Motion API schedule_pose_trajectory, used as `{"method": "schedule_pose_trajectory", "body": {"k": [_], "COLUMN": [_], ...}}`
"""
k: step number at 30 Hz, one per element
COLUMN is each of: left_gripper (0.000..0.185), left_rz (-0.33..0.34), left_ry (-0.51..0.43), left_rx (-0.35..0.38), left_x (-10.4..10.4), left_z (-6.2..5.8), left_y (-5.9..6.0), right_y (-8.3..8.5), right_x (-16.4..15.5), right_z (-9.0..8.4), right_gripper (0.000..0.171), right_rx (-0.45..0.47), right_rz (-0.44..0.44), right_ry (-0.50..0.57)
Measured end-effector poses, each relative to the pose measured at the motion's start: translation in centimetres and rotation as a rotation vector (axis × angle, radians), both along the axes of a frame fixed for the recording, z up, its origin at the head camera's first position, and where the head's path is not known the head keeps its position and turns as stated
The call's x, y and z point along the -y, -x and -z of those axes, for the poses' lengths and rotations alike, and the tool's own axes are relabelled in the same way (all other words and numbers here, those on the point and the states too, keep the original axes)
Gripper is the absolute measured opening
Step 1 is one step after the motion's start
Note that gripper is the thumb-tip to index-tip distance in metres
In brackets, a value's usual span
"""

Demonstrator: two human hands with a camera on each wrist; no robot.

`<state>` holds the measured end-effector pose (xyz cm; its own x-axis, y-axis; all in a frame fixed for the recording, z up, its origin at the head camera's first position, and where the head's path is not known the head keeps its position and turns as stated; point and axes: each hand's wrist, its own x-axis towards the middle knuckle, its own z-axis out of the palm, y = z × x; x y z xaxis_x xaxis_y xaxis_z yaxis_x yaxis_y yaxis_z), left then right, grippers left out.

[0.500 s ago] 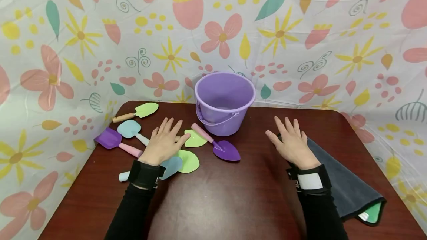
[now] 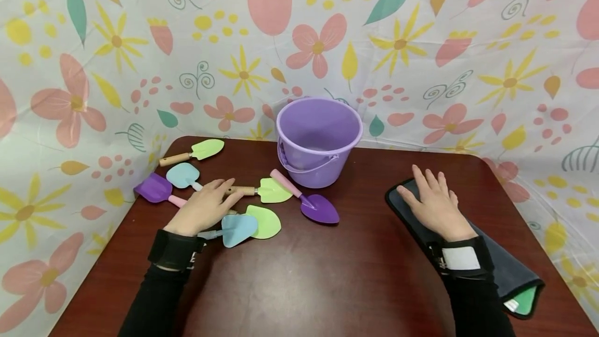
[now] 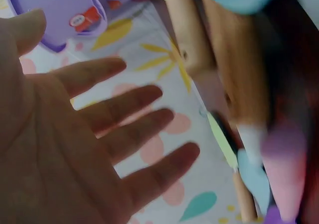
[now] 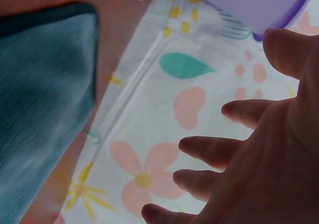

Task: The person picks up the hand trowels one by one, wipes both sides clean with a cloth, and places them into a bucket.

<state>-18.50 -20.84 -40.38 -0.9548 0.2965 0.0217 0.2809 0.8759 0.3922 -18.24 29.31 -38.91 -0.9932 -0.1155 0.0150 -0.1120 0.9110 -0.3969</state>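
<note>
Head view, dark red counter [image 2: 304,285] against a flower-print backdrop [image 2: 421,40].

Item 1: left hand [image 2: 203,212]. Palm down, fingers straight and slightly spread, grip apart and holding nothing. It lies over the cluster of toy spades at the left of the counter, fingertips close to the wooden handle of the green spade [image 2: 262,190]; whether they touch it cannot be told. The left wrist view shows the open palm with wooden handles just beyond the fingers, blurred.

Item 2: right hand [image 2: 435,204]. Palm down, fingers straight, grip apart. It rests flat on the near-left end of the dark grey cloth [image 2: 510,269].

Item 3: dark grey cloth. Folded, lies at the right of the counter, running toward the near right corner, where a green underside shows.

Item 4: purple bucket [image 2: 319,139]. Upright at the back centre of the counter, handle hanging down its front, well apart from both hands.

Item 5: toy spades. A purple one with pink handle [image 2: 309,202] just in front of the bucket; a light green one with wooden handle [image 2: 194,151] at the back left; a light blue one [image 2: 183,175] and a purple one [image 2: 154,189] at the left edge; a blue blade [image 2: 238,229] overlapping a green blade [image 2: 267,221] beside the left wrist.
</note>
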Motion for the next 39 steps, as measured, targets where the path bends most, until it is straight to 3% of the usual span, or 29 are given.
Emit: {"method": "schedule_pose_trajectory", "body": {"k": [10, 16, 22, 32, 39], "left_gripper": [0.057, 0.042, 0.033, 0.049, 0.047], "left_rz": [0.025, 0.054, 0.064, 0.025, 0.054], "left_ry": [0.033, 0.056, 0.078, 0.11, 0.146], "left_rx": [-0.034, -0.066, -0.028, 0.146, 0.105], "left_x": [4.4, 6.0, 6.6, 6.9, 6.8], "left_z": [-1.4, -1.4, -0.6, 1.5, 3.0], "left_y": [-2.3, -3.8, -4.8, -5.7, -5.9], "right_y": [-0.7, -1.1, -1.3, -1.4, -0.6], "right_x": [-4.5, -6.7, -8.5, -9.8, -9.5], "right_z": [1.2, 1.5, 1.8, 3.6, 4.1], "right_gripper": [0.077, 0.078, 0.082, 0.084, 0.1], "right_rx": [0.077, 0.126, 0.19, 0.216, 0.247], "right_rz": [0.038, 0.07, 0.082, 0.056, 0.07], "right_ry": [-0.025, -0.053, -0.066, -0.097, -0.118]}}
